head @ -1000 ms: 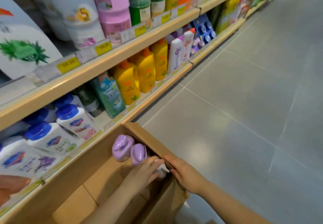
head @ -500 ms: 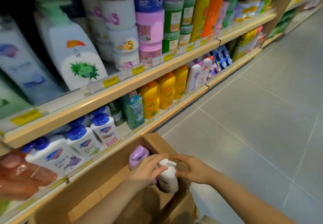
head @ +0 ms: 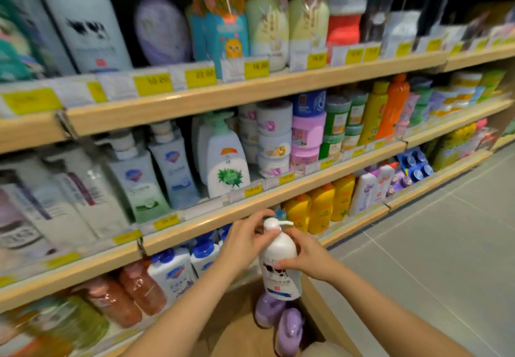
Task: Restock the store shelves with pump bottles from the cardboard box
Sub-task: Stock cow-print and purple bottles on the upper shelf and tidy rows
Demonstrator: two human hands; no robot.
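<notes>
A white pump bottle [head: 280, 262] with a cow print on its label hangs upright in front of the lower shelves, above the cardboard box [head: 320, 312]. My left hand [head: 245, 241] grips its neck just under the pump head. My right hand [head: 306, 259] holds the bottle's body from the right side. Two purple pump bottles [head: 278, 320] still stand in the box below. A large matching white cow-print bottle [head: 86, 19] stands on the top shelf at the left.
Wooden shelves [head: 250, 95] packed with bottles, jars and yellow price tags fill the left and centre. Yellow bottles [head: 320, 209] stand on the bottom shelf right of my hands. Grey tiled floor [head: 432, 259] stretches to the right.
Both hands have lifted the white pump bottle out of the box and up in front of the shelves. The view has tilted upward, showing the higher shelves.
</notes>
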